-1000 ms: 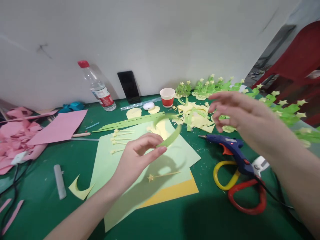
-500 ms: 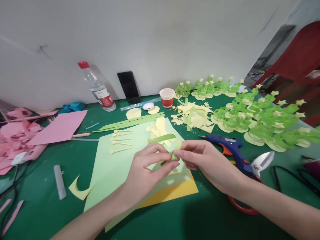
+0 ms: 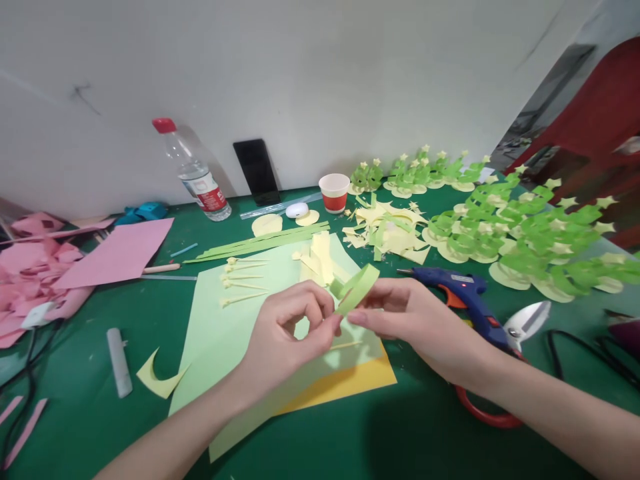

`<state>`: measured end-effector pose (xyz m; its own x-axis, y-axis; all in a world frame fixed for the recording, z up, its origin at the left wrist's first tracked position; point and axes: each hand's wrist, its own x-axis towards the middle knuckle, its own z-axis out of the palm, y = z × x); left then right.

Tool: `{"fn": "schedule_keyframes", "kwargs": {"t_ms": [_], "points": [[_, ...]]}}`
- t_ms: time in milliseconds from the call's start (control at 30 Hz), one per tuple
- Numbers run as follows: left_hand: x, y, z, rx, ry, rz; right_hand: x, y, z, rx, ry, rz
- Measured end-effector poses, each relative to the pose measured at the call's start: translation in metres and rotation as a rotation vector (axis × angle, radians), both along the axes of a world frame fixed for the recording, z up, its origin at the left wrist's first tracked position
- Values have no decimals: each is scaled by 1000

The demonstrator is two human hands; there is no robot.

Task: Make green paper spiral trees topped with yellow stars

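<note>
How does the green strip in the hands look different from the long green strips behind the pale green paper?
The held strip is curled, while the long strips are fairly straight. The held strip is up in the left hand; the long strips lie on the table. The held strip is single; the long strips are bunched together. Both are green and narrow.
</note>
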<state>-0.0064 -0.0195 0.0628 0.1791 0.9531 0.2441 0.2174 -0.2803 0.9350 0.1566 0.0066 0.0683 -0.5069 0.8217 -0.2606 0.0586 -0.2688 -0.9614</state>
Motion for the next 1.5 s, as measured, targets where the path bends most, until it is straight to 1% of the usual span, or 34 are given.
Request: {"fn": "schedule_keyframes", "kwargs": {"t_ms": [100,167,200,267,367,467,533,567,600,700,767,833,900,967,1067,1133,1200,1300,1367,1433,1500], "points": [[1,0,0,-167,-78,1,-2,-2,0,75,-22,-39],[2,1,0,-235,-46,-1,-2,0,1,125,0,-78],[2,2,0,-241,-6,-10,-1,0,2,144,8,-95],[2,3,1,-208,70,-42,1,2,3,169,4,-114],[1,4,3,-127,134,-88,5,6,4,176,4,-168],[1,3,6,-61,185,-105,9,10,5,130,54,-262],[1,3,7,-31,219,-109,10,12,6,101,94,-300],[1,3,8,-24,225,-110,10,12,7,88,101,-289],[1,3,8,-20,222,-111,10,12,7,77,95,-249],[3,3,7,-27,201,-105,7,8,7,49,50,-30],[3,2,6,-49,202,-101,5,4,5,53,20,45],[4,2,5,-73,203,-101,4,2,3,71,-8,40],[4,1,5,-91,205,-109,4,2,2,89,-33,2],[4,1,4,-90,219,-106,5,3,4,108,-32,-74],[3,0,2,-74,227,-126,7,7,9,109,10,-232],[2,0,0,-45,212,-135,8,9,12,115,31,-277],[1,0,-2,-7,173,-103,9,9,13,128,19,-271],[0,0,-7,40,48,-12,8,7,12,111,-8,-212],[-1,-1,-10,81,-22,20,7,6,11,99,-23,-168],[0,-1,-11,115,-14,17,6,4,10,100,-37,-138],[0,-2,-11,114,33,12,6,3,8,100,-43,-119]]}}
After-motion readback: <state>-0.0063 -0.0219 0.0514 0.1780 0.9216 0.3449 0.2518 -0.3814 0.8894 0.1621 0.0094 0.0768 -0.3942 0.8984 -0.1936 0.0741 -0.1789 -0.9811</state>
